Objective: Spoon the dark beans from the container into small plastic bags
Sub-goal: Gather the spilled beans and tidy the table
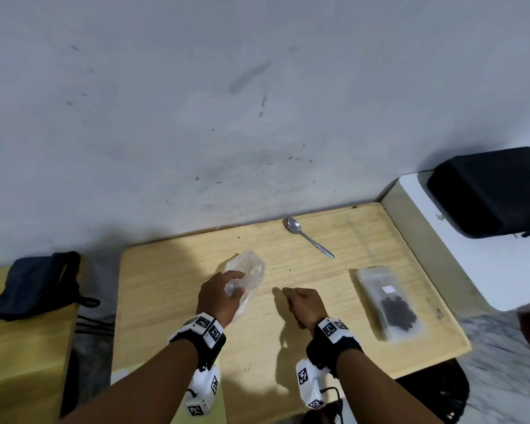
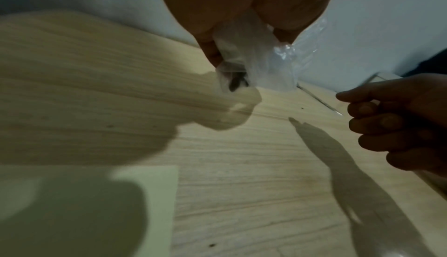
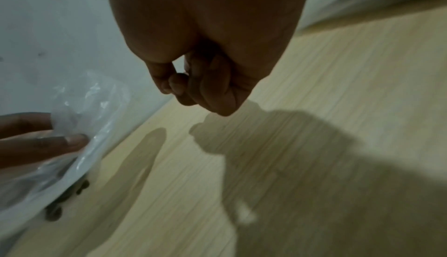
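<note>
Left hand (image 1: 219, 296): grasps plastic bag (image 1: 250, 272), few beans inside.
Right hand (image 1: 305, 304): clenched, empty.
Spoon (image 1: 308, 237): on table (image 1: 172, 301).

Both hands forward: left (image 1: 219, 293) gripping, right (image 1: 306, 304) loosely fisted.

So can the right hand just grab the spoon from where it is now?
Probably yes. The right hand holds nothing, its fingers curled, and the spoon lies by itself further back on the wooden table near the wall. Only bare tabletop lies between them; the left hand is off to the side, gripping the plastic bag.
</note>
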{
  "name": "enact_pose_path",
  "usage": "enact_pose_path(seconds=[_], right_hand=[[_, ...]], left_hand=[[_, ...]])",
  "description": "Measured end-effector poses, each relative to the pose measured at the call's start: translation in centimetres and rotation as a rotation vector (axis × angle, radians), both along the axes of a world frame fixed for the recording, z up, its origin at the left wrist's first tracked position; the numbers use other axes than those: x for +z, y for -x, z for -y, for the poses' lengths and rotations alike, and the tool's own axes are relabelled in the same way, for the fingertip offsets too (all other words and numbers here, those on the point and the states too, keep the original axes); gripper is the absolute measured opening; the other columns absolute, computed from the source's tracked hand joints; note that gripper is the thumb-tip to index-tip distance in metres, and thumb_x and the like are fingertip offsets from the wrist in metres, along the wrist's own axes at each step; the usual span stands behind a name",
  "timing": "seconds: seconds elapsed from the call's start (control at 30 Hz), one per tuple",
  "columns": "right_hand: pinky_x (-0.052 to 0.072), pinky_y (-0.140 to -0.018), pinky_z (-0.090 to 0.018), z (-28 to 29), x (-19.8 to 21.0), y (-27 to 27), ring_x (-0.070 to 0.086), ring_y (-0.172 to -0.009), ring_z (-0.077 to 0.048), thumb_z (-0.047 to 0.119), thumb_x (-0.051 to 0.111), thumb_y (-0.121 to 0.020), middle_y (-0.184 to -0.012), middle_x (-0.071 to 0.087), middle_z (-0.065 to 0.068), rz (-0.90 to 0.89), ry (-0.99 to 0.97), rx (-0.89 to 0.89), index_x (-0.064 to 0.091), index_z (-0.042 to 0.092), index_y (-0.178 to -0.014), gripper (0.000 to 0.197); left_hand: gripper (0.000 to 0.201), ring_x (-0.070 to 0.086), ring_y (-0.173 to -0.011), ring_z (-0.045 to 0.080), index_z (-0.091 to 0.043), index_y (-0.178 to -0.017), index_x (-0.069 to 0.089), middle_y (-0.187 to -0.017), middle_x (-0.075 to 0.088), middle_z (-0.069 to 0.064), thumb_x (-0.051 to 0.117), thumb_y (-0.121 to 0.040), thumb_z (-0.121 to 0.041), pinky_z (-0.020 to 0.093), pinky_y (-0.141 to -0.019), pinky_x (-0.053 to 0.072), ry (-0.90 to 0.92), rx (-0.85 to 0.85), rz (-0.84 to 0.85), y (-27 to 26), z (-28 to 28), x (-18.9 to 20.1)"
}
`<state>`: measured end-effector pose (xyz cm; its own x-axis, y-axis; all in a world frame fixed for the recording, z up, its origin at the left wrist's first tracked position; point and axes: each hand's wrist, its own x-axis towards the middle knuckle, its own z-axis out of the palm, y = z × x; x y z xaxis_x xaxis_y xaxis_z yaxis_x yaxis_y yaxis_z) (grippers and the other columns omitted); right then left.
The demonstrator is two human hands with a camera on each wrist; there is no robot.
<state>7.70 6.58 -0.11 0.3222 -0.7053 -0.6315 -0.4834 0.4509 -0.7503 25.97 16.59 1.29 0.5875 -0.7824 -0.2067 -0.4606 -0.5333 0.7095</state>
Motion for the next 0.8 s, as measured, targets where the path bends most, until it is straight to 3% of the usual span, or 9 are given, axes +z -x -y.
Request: enact_pose_path(seconds=[0.2,0.43,0.53,0.6,0.67,0.73,0.8], right_hand=[[0.02,-0.046,-0.023,1.5,2.3,6.9,0.021,-0.041,-0.015,0.023,0.064,-0.092,-0.048,0.031,0.001,0.084,0.092,-0.191,0.033,0.023,-0.048,0.054],[0.021,-0.043,-0.021,3.3,3.7,22.9,0.023,-0.04,-0.013,0.016,0.066,-0.09,-0.044,0.03,-0.002,0.094,0.214,-0.55,0.04,0.018,-0.05,0.048],[0.026,-0.041,-0.021,3.2,3.2,31.1,0.029,-0.039,-0.015,0.014,0.068,-0.089,-0.043,0.035,-0.001,0.068,0.233,-0.664,0.044,0.013,-0.053,0.043],[0.027,-0.04,-0.021,3.0,2.2,36.6,0.031,-0.042,-0.015,0.015,0.069,-0.088,-0.046,0.036,-0.002,0.037,0.233,-0.733,0.046,0.016,-0.052,0.043],[0.026,-0.04,-0.021,2.7,0.7,41.6,0.03,-0.042,-0.014,0.014,0.069,-0.088,-0.044,0.036,0.0,0.004,0.224,-0.78,0.042,0.019,-0.045,0.051],[0.025,-0.041,-0.02,2.3,-1.1,46.2,0.028,-0.041,-0.013,0.012,0.069,-0.088,-0.042,0.034,0.002,-0.014,0.179,-0.803,0.038,0.02,-0.043,0.055],[0.024,-0.04,-0.02,2.0,-3.3,50.1,0.027,-0.039,-0.014,0.014,0.069,-0.088,-0.042,0.035,0.001,-0.035,0.115,-0.801,0.038,0.02,-0.043,0.056]], left_hand=[[0.028,0.066,-0.093,0.014,-0.026,-0.096,0.074,-0.098,0.071,-0.005,0.074,-0.075,-0.009,0.019,-0.083,0.046,0.174,-0.115,-0.075,6.8,3.9,2.0],[0.028,0.064,-0.093,0.011,-0.031,-0.094,0.073,-0.098,0.071,-0.008,0.072,-0.074,-0.01,0.017,-0.084,0.045,0.187,-0.365,-0.173,21.8,10.3,3.8],[0.028,0.063,-0.092,0.009,-0.031,-0.095,0.072,-0.097,0.069,-0.009,0.073,-0.076,-0.011,0.007,-0.081,0.04,0.155,-0.497,-0.208,29.8,11.9,4.0],[0.028,0.062,-0.094,0.008,-0.031,-0.096,0.071,-0.099,0.069,-0.009,0.073,-0.076,-0.011,-0.001,-0.079,0.036,0.124,-0.578,-0.22,35.4,12.5,3.5],[0.028,0.064,-0.095,0.01,-0.03,-0.095,0.071,-0.102,0.07,-0.005,0.073,-0.074,-0.012,0.003,-0.083,0.041,0.077,-0.625,-0.233,40.6,12.5,2.2],[0.027,0.066,-0.095,0.016,-0.024,-0.098,0.073,-0.102,0.071,-0.001,0.073,-0.074,-0.013,0.016,-0.084,0.047,0.026,-0.655,-0.227,45.4,12.4,0.3],[0.028,0.064,-0.099,0.018,-0.018,-0.105,0.071,-0.106,0.07,0.002,0.07,-0.077,-0.014,0.019,-0.084,0.046,-0.074,-0.712,-0.217,49.5,12.4,-1.8]])
